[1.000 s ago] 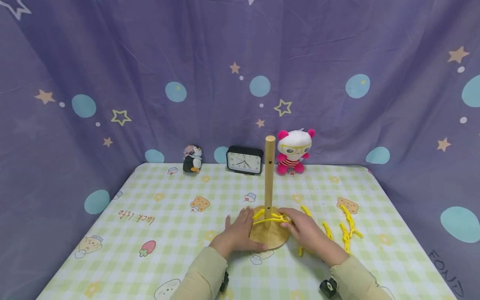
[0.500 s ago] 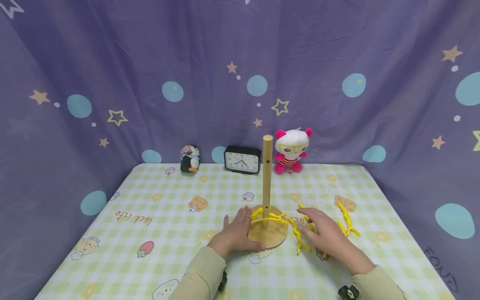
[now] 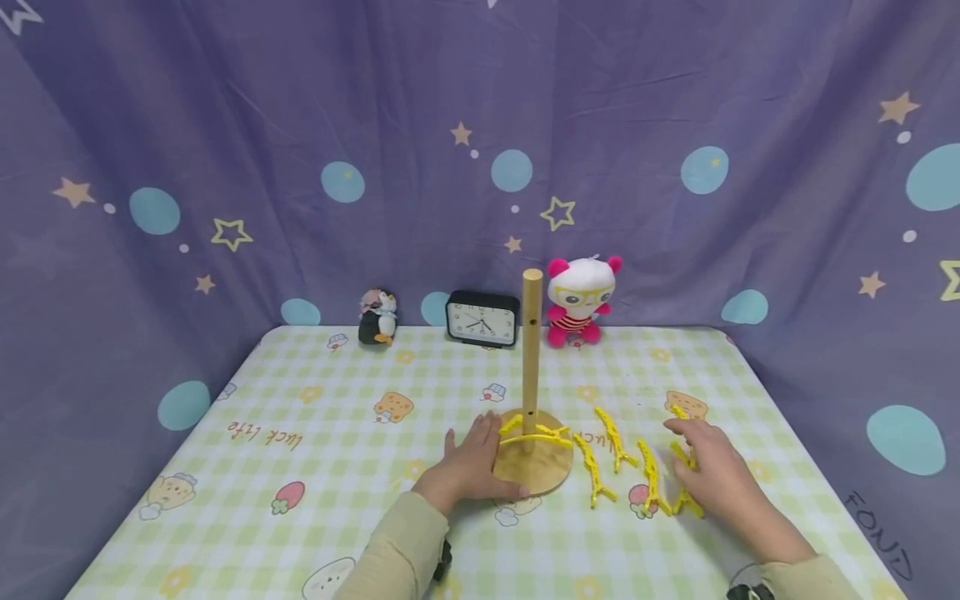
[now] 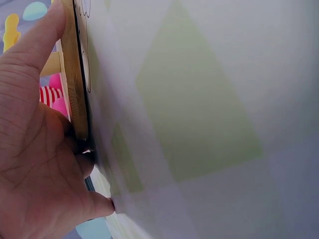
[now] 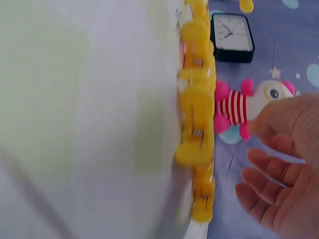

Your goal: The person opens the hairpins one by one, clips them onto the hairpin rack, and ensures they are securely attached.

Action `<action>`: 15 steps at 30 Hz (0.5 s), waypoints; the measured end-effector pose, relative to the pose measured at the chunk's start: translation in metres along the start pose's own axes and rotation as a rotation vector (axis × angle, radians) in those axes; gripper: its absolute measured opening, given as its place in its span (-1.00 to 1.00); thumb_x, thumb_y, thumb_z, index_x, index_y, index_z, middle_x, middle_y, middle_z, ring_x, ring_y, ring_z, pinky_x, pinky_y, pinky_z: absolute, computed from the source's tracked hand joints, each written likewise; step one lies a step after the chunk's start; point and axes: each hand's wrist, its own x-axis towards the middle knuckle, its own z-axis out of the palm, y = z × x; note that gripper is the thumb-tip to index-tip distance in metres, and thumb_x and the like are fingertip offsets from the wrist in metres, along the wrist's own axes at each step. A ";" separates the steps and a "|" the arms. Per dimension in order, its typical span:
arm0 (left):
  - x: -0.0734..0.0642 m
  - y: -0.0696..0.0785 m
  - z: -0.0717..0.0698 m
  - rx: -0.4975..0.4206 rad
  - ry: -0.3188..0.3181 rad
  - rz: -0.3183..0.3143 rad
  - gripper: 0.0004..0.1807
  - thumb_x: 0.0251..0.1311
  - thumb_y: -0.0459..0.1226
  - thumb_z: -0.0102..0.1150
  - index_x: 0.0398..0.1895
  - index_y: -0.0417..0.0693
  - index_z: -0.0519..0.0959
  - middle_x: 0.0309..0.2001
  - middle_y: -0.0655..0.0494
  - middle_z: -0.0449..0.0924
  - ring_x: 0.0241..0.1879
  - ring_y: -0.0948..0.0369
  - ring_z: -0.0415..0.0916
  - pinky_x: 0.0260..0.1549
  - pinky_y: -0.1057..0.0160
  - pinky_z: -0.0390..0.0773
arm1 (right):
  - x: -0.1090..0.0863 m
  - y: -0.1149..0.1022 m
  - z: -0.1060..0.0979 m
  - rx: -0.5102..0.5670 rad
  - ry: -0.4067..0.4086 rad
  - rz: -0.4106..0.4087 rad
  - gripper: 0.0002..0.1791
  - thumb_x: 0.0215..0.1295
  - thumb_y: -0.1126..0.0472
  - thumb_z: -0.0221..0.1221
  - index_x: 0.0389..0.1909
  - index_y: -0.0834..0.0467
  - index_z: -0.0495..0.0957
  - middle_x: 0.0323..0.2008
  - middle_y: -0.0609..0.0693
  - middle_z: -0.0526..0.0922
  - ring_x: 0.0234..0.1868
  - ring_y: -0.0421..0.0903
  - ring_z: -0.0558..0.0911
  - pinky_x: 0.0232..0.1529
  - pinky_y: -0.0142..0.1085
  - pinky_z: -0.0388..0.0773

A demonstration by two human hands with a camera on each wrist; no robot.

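Note:
A wooden stand (image 3: 536, 477) has a round base and an upright post with small holes. Its left rim is held by my left hand (image 3: 474, 467), thumb at the front edge and fingers along the side; the left wrist view shows the thumb on the rim. Around the foot of the post, a yellow spring clip (image 3: 557, 441) spans both sides. My right hand (image 3: 714, 473), fingers bent and apart with nothing between them, hovers over the rightmost yellow clips (image 3: 688, 505) and partly hides them. In the right wrist view, yellow clips (image 5: 197, 119) line up beside the loose fingers.
Between stand and right hand lie more yellow clips (image 3: 617, 442). A penguin figure (image 3: 377, 318), a black alarm clock (image 3: 482, 319) and a pink-and-white panda plush (image 3: 581, 302) stand along the back of the checked table (image 3: 337, 483), before a purple curtain (image 3: 420, 100).
My right hand has left the clip at the post and moved right, past the middle clips to the rightmost ones. My left hand stays on the base.

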 end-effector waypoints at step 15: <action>0.003 0.000 0.002 0.007 -0.004 -0.008 0.32 -0.07 0.35 0.28 0.55 -0.19 -0.14 0.56 -0.09 -0.24 0.53 0.00 -0.30 0.34 -0.32 -0.30 | 0.000 0.029 -0.006 -0.060 -0.166 0.241 -0.24 0.01 0.30 0.30 0.23 0.52 0.24 -0.04 0.46 0.51 -0.02 0.39 0.46 -0.06 0.22 0.43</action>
